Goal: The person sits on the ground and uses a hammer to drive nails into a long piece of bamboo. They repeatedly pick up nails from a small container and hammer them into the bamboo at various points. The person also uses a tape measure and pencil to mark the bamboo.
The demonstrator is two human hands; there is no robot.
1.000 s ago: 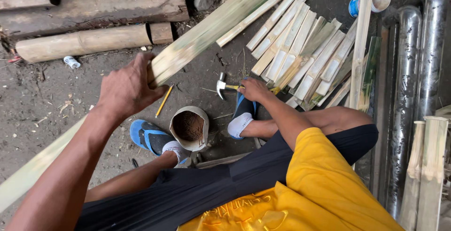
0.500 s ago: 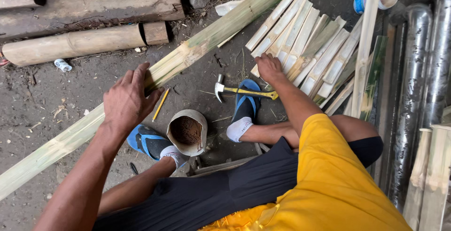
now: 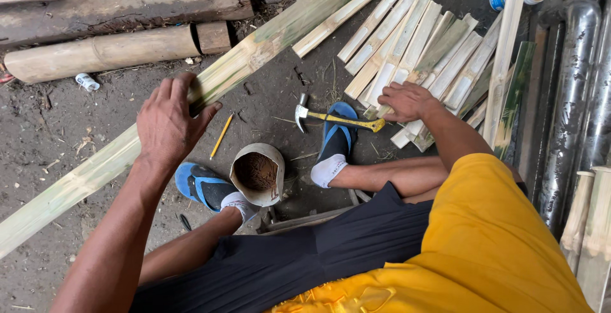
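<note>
Outstretched, the left hand [image 3: 168, 122] grips a long split bamboo plank [image 3: 210, 87] that slants across the ground. Palm down, the right hand [image 3: 407, 101] rests with loosely spread fingers on short bamboo slats [image 3: 414, 33], just beside the yellow-handled hammer [image 3: 337, 119].

I see my left hand [image 3: 167, 122] gripping a long split bamboo pole [image 3: 210, 84] that runs diagonally over the dirt floor [image 3: 57, 135]. My right hand [image 3: 407, 101] rests on a pile of short bamboo slats [image 3: 407, 33], just beside the yellow handle of a hammer [image 3: 331, 118]. A small can [image 3: 256, 174] stands between my 2 blue sandals, and a yellow pencil [image 3: 221, 136] lies near the pole.
</note>
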